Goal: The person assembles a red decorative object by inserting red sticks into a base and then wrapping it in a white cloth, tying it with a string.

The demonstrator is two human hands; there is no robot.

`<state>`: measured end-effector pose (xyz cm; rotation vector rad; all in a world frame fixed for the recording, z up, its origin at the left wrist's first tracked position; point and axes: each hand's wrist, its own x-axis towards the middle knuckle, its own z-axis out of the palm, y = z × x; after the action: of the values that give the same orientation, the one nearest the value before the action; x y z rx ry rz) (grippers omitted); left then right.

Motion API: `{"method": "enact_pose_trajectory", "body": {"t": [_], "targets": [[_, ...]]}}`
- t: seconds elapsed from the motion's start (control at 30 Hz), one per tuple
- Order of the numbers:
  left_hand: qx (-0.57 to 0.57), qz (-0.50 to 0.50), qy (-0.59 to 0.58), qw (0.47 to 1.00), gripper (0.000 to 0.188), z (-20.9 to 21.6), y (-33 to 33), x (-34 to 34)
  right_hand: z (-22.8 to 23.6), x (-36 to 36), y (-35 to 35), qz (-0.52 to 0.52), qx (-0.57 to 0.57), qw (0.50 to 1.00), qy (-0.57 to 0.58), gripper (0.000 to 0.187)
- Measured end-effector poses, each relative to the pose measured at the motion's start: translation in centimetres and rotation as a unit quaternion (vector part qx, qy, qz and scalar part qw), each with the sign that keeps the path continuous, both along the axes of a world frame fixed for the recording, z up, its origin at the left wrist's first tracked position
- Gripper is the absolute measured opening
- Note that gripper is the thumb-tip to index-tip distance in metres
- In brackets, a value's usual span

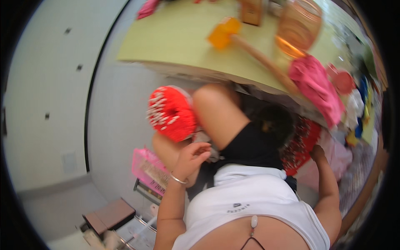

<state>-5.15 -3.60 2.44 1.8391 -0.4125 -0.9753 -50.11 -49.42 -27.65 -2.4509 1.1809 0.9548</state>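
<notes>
A round, bright red piece [177, 121] with short white bits over its left side and a dark dip near the middle rests against my bent knees. Just below it is my left hand [192, 159], fingers loosely bent and thumb apart, with nothing visible in it. My right hand [317, 152] reaches down at the right beside a red sheet or bag [306, 143] covered with many small dark and pale bits. Its fingers are shadowed and blurred, so what they touch cannot be made out.
Ahead stands a pale green table [175, 41] bearing an orange-headed mallet [227, 33], a clear amber container [301, 25], a brown box [251, 11] and a pink cloth [318, 85]. A pink basket [148, 171] and a brown-topped stool [109, 214] stand at left.
</notes>
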Motion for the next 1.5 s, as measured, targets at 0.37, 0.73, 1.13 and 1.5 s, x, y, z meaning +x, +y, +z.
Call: {"method": "enact_pose_trajectory", "body": {"t": [0.37, 0.73, 1.13, 1.5], "targets": [[0.086, 0.274, -0.447, 0.847, 0.027, -0.8, 7.6, 13.2, 32.3, 41.6, 16.6, 0.181, 0.299, 0.849, -0.396, 0.021], [0.089, 0.119, -0.483, 0.863, 0.024, 0.3, 6.6, 17.8, 31.2, 61.6, 28.5, 0.446, 0.124, 0.708, -0.533, 0.036], [0.082, 0.030, -0.459, 0.884, 0.024, 0.7, 2.4, 19.7, 32.2, 62.4, 28.9, 0.471, 0.208, 0.747, -0.422, 0.028], [-0.018, 0.119, -0.480, 0.869, 0.022, 0.6, 1.3, 17.8, 33.2, 61.0, 28.7, 0.391, 0.271, 0.747, -0.464, 0.024]]}}
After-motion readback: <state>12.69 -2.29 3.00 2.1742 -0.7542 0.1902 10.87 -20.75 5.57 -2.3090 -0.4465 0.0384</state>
